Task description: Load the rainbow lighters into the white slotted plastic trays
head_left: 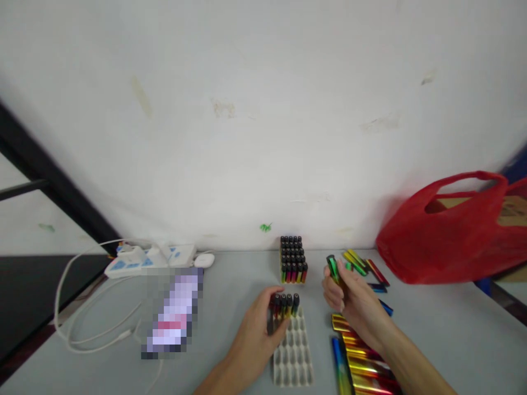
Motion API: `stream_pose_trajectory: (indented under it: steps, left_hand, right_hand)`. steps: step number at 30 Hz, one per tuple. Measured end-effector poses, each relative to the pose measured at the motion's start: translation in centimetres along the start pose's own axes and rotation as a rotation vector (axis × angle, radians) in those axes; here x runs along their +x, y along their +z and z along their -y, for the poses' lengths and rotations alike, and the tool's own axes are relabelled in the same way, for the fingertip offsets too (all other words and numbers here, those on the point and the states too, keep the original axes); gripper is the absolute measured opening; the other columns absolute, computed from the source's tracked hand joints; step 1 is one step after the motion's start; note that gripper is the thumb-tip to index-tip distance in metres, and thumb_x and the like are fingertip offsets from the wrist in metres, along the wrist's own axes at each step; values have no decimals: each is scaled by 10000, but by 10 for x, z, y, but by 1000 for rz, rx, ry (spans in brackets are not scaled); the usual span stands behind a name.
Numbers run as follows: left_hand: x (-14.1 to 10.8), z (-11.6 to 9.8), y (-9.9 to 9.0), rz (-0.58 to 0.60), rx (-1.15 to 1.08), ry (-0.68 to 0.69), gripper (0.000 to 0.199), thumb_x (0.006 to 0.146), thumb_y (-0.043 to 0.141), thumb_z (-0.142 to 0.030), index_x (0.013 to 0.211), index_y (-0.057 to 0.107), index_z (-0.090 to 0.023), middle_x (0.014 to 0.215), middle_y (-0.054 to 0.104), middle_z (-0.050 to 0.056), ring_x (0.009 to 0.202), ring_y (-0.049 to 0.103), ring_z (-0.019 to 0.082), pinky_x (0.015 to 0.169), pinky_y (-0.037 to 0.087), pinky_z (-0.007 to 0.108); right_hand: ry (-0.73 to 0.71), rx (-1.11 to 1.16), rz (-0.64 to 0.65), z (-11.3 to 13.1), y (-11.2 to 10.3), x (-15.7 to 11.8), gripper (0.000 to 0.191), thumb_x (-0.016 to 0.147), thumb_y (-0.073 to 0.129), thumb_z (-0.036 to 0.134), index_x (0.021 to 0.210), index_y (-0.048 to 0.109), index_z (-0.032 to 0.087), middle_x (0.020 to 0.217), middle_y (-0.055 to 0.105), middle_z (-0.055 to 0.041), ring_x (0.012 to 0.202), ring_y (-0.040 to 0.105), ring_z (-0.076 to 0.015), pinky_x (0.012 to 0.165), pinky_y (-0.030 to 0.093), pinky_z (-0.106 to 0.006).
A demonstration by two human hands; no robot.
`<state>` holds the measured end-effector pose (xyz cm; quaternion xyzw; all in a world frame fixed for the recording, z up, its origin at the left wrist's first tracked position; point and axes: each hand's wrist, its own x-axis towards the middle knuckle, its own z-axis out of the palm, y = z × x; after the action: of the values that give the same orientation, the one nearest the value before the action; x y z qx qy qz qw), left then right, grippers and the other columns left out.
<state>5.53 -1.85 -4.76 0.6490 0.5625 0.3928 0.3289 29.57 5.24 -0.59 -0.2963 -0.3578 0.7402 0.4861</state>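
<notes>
A pale tray (293, 356) with rows of hollows lies on the grey table. Several black-capped colourful tubes (287, 304) stand in its far end, and my left hand (263, 329) is curled around them, thumb and fingers on either side. My right hand (343, 288) is closed on a shiny green tube (332, 266), raised to the right of the tray. Behind the tray stands a block of black-capped tubes (293, 260) in tight rows. Shiny gold and red tubes (362, 354) lie side by side below my right forearm, with a blue-yellow tube (340, 362) beside them.
More loose colourful tubes (376, 272) lie beyond my right hand, near a red bag (444, 236). At the left are a white power strip (177, 255), a looping white cable (61, 307) and a pixelated phone-like object (175, 312). A white wall (263, 153) rises behind the table.
</notes>
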Motion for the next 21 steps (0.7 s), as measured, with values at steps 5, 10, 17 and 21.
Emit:
stream_pose_trajectory:
  steps: [5, 10, 17, 21]
  left_hand:
    - [0, -3, -1, 7, -6, 12, 500, 928, 718, -167, 1409, 610, -254, 1290, 765, 90, 1192, 720, 299, 1078, 540, 435]
    - [-1, -4, -1, 5, -10, 4, 507, 921, 726, -155, 1405, 607, -250, 1274, 772, 84, 1168, 729, 296, 1066, 544, 431]
    - [1, -3, -1, 22, -35, 30, 497, 929, 717, -134, 1396, 605, -259, 1296, 773, 76, 1180, 730, 284, 1079, 544, 429]
    - [1, 0, -1, 13, -31, 38, 496, 941, 726, -168, 1414, 605, -255, 1308, 771, 91, 1190, 731, 295, 1086, 551, 444]
  right_hand:
    - [115, 65, 66, 3, 7, -3, 425, 977, 739, 633, 928, 694, 213, 706, 404, 53, 558, 239, -118, 501, 257, -248]
    - [144, -14, 171, -2, 17, -9, 654, 961, 642, 777, 651, 448, 235, 655, 288, 67, 561, 195, -126, 498, 263, -262]
    - [291, -256, 130, -30, 27, -18, 699, 950, 533, 839, 625, 322, 257, 571, 201, 101, 499, 101, -93, 466, 62, -272]
    - [332, -236, 80, -44, 33, -22, 662, 958, 518, 809, 636, 332, 261, 552, 210, 105, 489, 107, -89, 461, 64, -266]
